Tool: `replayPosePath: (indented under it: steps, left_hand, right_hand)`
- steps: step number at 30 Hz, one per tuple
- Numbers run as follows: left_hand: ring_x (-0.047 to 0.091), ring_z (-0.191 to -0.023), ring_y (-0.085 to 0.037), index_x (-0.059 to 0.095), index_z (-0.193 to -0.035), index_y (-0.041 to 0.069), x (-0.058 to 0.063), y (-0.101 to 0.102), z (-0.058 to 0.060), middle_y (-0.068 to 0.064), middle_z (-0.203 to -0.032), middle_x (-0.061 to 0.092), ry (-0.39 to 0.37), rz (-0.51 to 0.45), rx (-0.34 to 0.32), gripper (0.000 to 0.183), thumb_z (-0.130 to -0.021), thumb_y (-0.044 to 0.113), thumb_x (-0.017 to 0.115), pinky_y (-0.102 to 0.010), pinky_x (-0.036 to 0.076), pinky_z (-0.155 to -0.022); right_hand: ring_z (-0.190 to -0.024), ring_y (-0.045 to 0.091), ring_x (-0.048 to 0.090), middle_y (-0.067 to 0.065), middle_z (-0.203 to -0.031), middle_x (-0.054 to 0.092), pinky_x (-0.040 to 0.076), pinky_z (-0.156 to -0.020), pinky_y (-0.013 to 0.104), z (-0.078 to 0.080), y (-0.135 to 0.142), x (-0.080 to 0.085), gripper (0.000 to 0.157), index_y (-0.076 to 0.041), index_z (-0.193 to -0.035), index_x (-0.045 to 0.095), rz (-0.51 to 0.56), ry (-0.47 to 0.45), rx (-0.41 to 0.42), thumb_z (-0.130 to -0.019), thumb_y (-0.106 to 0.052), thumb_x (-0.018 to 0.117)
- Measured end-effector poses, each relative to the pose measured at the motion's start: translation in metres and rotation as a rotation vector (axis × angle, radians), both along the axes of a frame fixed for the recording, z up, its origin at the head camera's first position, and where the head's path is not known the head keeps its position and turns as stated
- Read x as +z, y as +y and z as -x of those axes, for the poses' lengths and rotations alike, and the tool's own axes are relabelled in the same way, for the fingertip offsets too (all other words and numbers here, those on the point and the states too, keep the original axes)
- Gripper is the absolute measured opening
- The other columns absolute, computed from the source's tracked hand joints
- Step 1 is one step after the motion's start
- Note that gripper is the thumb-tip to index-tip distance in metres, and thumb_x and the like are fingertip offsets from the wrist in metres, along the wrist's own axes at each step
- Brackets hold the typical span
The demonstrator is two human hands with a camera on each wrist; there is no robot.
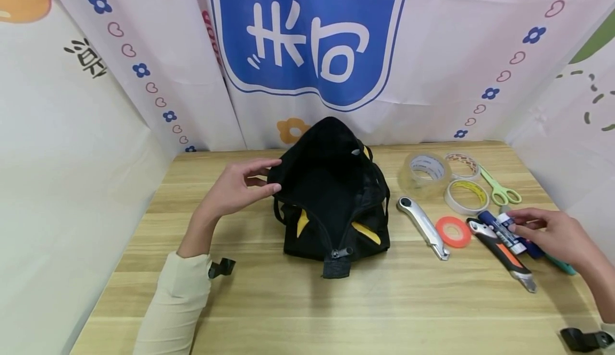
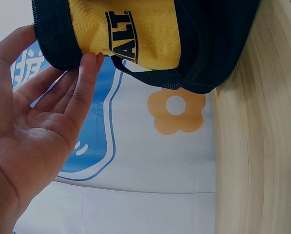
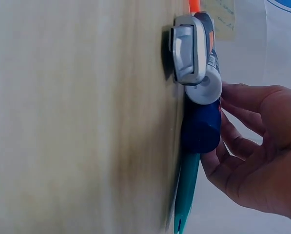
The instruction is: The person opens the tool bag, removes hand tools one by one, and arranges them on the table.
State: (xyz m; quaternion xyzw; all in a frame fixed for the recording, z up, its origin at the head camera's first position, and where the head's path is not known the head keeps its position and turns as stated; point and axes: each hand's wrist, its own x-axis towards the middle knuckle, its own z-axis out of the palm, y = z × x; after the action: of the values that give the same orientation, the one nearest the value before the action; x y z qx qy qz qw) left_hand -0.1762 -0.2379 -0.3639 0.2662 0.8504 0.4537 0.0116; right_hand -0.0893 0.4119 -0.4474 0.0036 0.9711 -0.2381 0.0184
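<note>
A black tool bag (image 1: 331,184) with yellow patches stands unzipped, its mouth gaping. My left hand (image 1: 245,184) holds the left rim of that mouth; from the left wrist, the thumb and fingertips meet the black edge beside a yellow panel (image 2: 155,29). My right hand (image 1: 552,232) reaches over two blue-and-white glue sticks (image 1: 502,232) lying side by side. In the right wrist view its thumb touches the white end (image 3: 206,90) of one, and its fingers lie against the dark blue end (image 3: 201,126) of the other. Both sticks still lie on the table.
Beside the sticks lie an orange-and-black utility knife (image 1: 502,251), a silver utility knife (image 1: 423,227) and a red tape roll (image 1: 453,232). Farther back are a clear tape roll (image 1: 408,176), other tape rolls and green scissors (image 1: 502,189). A teal tool (image 3: 186,190) lies partly under the right hand.
</note>
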Motion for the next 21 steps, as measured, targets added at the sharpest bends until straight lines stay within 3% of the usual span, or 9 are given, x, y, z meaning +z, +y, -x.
replayPosePath:
  steps: [14, 21]
  left_hand:
    - [0.070, -0.121, -0.032, 0.066, -0.147, 0.007, 0.000, -0.001, -0.002, -0.015, -0.147, 0.068, 0.005, 0.000, -0.002, 0.052, -0.097, 0.011, 0.081, -0.058, 0.060, -0.102]
    - [0.070, -0.125, -0.032, 0.065, -0.149, 0.008, 0.001, -0.001, -0.006, -0.014, -0.150, 0.066, 0.005, 0.003, 0.006, 0.053, -0.098, 0.012, 0.079, -0.054, 0.061, -0.103]
  right_hand:
    - [-0.088, 0.031, 0.072, 0.032, -0.116, 0.074, 0.053, -0.057, 0.024, -0.001, -0.004, 0.004, 0.046, 0.008, -0.133, 0.068, -0.019, -0.016, -0.009, -0.103, -0.025, 0.075]
    - [-0.099, 0.053, 0.070, 0.034, -0.114, 0.073, 0.053, -0.059, 0.029, -0.003, -0.014, 0.013, 0.051, 0.010, -0.136, 0.064, -0.036, 0.012, -0.005, -0.103, -0.028, 0.074]
